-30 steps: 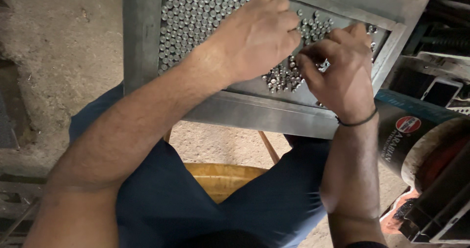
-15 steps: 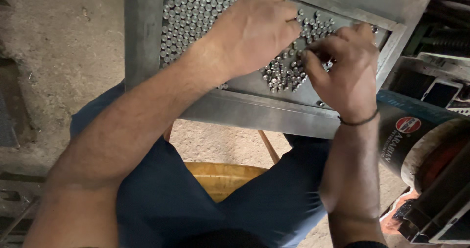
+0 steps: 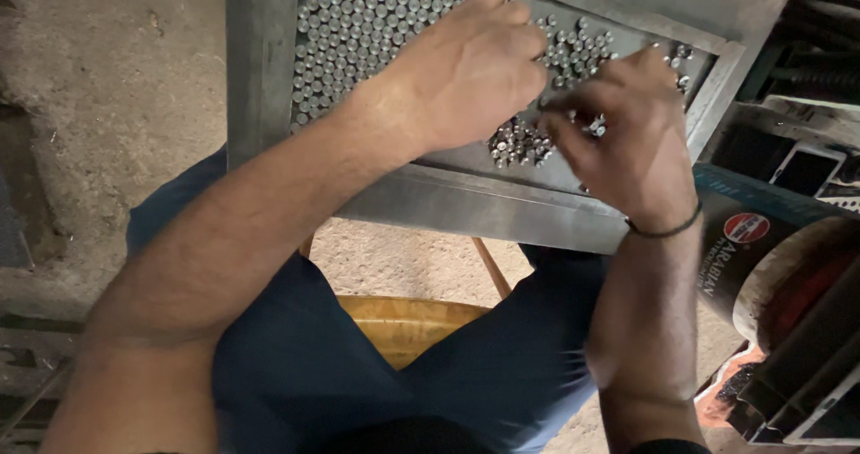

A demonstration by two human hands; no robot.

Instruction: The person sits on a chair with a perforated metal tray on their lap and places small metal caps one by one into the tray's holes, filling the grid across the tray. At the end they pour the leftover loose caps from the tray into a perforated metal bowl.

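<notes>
Over the metal tray, left hand rests curled on upright pins; right hand pinches several — best seated one at a time, kept vertical.

Left hand palm-down; right hand curled, fingertips pinched.

Tray: dull grey sheet metal, smooth. Pins: shiny bright metal. Floor: rough matt concrete. Trousers: matt blue cloth. Stool: glossy yellow wood. Can: glossy printed metal.

bare tray floor right, packed pins left, drum alongside
</notes>
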